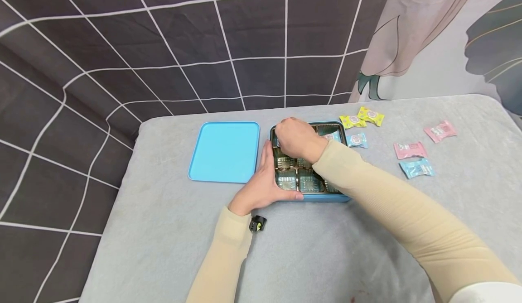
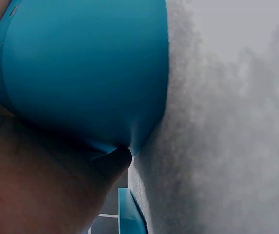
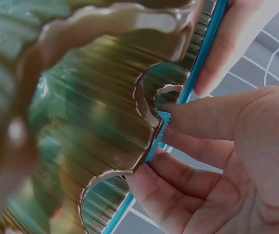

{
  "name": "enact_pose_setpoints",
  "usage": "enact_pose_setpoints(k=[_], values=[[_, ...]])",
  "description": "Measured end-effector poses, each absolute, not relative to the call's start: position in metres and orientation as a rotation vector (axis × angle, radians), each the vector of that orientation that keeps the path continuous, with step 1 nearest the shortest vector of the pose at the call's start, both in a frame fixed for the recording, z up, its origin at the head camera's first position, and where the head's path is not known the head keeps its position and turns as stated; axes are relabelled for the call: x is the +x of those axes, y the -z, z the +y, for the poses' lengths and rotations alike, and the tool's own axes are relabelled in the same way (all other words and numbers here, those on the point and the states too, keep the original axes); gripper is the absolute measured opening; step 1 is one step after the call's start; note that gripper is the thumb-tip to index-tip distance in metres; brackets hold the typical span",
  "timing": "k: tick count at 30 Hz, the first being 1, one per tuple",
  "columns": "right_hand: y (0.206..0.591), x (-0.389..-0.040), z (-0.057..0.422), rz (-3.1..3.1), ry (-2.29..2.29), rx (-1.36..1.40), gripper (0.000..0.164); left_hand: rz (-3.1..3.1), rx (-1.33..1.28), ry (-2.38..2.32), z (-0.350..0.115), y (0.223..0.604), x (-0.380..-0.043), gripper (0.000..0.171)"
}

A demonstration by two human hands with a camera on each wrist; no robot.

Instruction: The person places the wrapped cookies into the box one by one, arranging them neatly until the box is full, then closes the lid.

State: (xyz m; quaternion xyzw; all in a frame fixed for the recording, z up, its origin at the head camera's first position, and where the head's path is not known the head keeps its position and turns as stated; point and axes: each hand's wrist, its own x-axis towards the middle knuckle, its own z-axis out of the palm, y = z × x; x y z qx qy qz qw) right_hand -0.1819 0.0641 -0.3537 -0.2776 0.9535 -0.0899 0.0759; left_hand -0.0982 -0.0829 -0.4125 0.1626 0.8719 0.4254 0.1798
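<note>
A blue rectangular tin with a dark gold plastic insert of several square compartments stands on the cloth. My left hand braces its near left corner, fingers straight along the left side and thumb along the front wall. Over the far left compartment is my right hand. In the right wrist view its thumb and fingertips pinch a blue-wrapped candy, of which only a serrated wrapper edge shows. Another blue-wrapped candy lies in the tin's far right compartment. The nearest row of compartments holds nothing visible.
A light blue lid lies left of the tin. To the right are two yellow candies, a blue candy beside the tin, two pink candies and another blue candy. A dark gridded curtain hangs behind.
</note>
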Motion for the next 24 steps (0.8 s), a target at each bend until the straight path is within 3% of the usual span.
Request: enact_pose_setpoints(k=[24], values=[[0.3541, -0.1830, 0.0633, 2.850, 0.341, -0.812, 0.014, 2.461, 0.451, -1.211, -0.0829, 0.4120, -0.0976, 0.147]])
